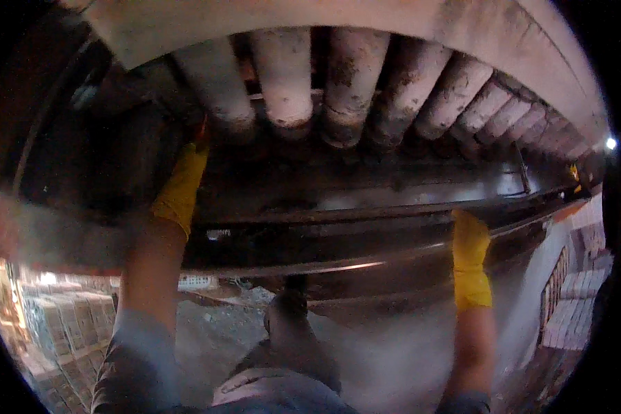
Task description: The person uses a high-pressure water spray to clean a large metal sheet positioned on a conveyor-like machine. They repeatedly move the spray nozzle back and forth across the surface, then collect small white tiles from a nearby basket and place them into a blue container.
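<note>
My left hand, in a yellow glove, reaches up to the lower end of a pale, stained roller. A reddish-orange tip shows at its top, but shadow and blur hide the fingers and anything in them. Lower on the right, my right hand, also in a yellow glove, lies closed over a long metal rail along the machine's near side. Its fingertips bend out of sight. Between the hands runs a dark trough beneath the row of thick rollers.
A broad pale beam curves overhead, above the rollers. Stacked pale blocks stand low on the left, and more stacks on the right. A small yellow-orange patch shows at the machine's far right end. Grey dusty floor lies below.
</note>
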{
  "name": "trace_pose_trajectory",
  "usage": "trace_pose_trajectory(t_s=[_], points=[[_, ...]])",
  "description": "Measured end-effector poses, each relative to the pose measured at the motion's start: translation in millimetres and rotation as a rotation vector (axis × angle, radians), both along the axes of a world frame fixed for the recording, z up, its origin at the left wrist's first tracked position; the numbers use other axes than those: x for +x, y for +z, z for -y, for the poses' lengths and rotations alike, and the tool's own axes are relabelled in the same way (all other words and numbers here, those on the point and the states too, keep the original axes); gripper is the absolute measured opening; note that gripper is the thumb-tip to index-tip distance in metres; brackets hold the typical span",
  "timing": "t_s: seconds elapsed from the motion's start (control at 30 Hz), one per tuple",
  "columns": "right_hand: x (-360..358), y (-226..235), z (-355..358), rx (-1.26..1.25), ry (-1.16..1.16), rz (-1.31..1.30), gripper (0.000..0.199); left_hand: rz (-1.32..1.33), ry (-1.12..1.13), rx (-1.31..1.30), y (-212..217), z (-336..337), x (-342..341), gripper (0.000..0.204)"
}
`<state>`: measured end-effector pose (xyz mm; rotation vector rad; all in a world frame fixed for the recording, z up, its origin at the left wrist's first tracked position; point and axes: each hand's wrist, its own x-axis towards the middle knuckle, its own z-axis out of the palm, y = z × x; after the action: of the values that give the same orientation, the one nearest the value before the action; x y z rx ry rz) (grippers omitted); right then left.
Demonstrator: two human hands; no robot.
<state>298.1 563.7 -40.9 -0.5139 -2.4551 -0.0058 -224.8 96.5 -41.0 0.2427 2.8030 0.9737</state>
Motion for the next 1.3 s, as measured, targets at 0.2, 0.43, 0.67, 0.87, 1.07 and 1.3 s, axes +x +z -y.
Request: trace_pose_trajectory(t_s=[0.2,0.43,0.67,0.87,1.07,1.3], points=[[33.6,16.7,38.7,-0.172,0.090,-0.090,0.022,0.013,0.035,-0.055,-8.7,29.4,-28.8,0.044],[98.0,20.0,45.4,-0.391,0.029,-0.088,0.045,0.042,0.046,-0.070,-30.3,57.1,-33.4,0.045],[124.8,10.9,23.8,-0.454,-0.004,-0.098,0.054,0.018,0.064,-0.088,-46.2,56.5,-74.8,0.046],[144.8,15.1,17.8,-0.459,-0.087,0.076,0.058,-0.010,0.023,-0.139,-53.7,6.2,-128.5,0.047],[148.7,19.8,17.3,-0.410,-0.148,0.174,0.060,-0.034,-0.019,-0.175,-67.8,-47.3,-167.0,0.048],[124.9,19.9,29.4,-0.398,-0.152,0.147,0.058,-0.066,-0.048,-0.227,-66.7,-77.3,-178.0,0.050]])
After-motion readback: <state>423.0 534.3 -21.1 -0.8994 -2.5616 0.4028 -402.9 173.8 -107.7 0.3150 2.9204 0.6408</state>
